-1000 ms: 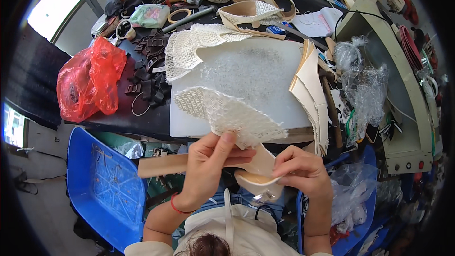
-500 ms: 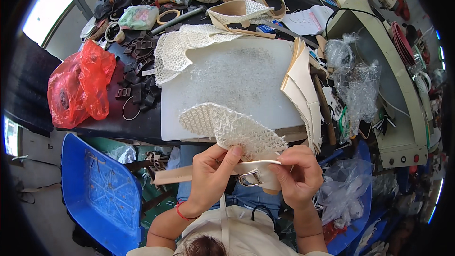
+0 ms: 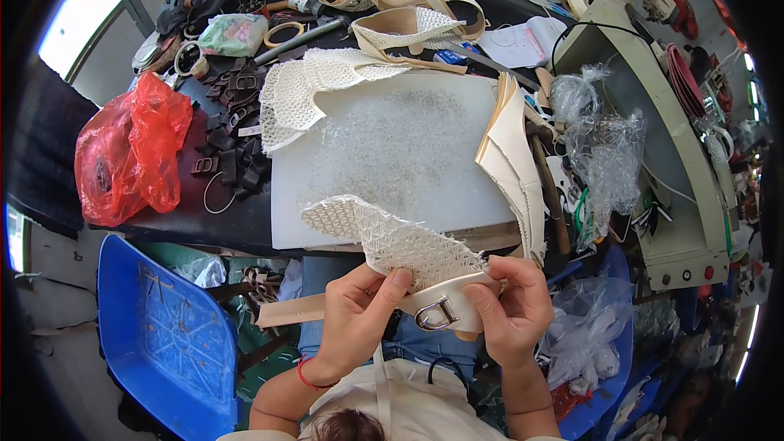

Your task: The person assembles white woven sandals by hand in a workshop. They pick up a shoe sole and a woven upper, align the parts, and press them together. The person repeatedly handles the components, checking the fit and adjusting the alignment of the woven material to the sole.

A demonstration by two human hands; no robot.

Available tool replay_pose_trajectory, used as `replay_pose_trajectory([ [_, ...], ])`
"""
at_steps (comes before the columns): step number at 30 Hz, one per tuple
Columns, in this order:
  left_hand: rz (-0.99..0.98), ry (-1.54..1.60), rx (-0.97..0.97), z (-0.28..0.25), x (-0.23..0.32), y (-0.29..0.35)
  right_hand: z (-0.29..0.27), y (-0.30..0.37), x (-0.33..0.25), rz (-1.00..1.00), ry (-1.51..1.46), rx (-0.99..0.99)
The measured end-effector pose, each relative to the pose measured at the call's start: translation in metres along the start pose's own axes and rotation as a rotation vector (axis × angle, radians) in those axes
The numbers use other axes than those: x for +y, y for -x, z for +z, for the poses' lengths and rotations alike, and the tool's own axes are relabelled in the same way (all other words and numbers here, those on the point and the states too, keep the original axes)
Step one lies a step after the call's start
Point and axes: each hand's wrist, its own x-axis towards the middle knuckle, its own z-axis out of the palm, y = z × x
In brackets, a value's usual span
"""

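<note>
The woven panel (image 3: pixel 420 249) is in my grasp at the lower centre of the frame, its free end stretching up and left over the near edge of the white board (image 3: pixel 384 143). Along its lower edge sits the smooth cream band (image 3: pixel 467 313). A second ago the band was curled with its tan inside showing; now I've turned its cream face up, so the metal buckle (image 3: pixel 435 314) shows, and its upper edge runs along the panel. To my eye, that puts the two edges in line; whether they're fastened I can't tell.

My left hand (image 3: pixel 359 310) is closed on the panel's lower edge, thumb on top, just left of the buckle. My right hand (image 3: pixel 514 302) pinches the band's right end between thumb and forefinger, close by the panel's right corner. A tan strip (image 3: pixel 290 311) juts out left of my left hand; its join is hidden.

Beyond, cream pieces (image 3: pixel 514 155) are stacked at the board's right, and woven pieces (image 3: pixel 298 98) at its upper left.
</note>
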Motion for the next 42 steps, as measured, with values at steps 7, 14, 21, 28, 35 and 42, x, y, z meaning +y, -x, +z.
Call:
replay_pose_trajectory([
  [7, -0.019, 0.040, -0.040, -0.002, 0.000, 0.002, -0.002, -0.006, -0.003, 0.141, -0.011, -0.084],
  [14, 0.017, -0.174, -0.226, -0.012, 0.011, 0.003, -0.007, -0.004, 0.002, 0.400, -0.349, -0.154],
  [21, -0.155, -0.342, -0.312, -0.025, 0.029, 0.001, 0.008, -0.022, -0.004, 0.370, -0.081, -0.493],
  [28, 0.066, -0.552, -0.159, -0.028, 0.029, 0.015, 0.018, -0.015, -0.010, 0.243, 0.183, -0.457],
  [35, 0.043, -0.582, -0.142, -0.026, 0.031, 0.018, 0.022, -0.010, -0.011, 0.096, 0.256, -0.453],
  [42, 0.127, -0.710, -0.121, -0.021, 0.035, 0.022, 0.024, -0.003, -0.006, 0.005, 0.342, -0.407],
])
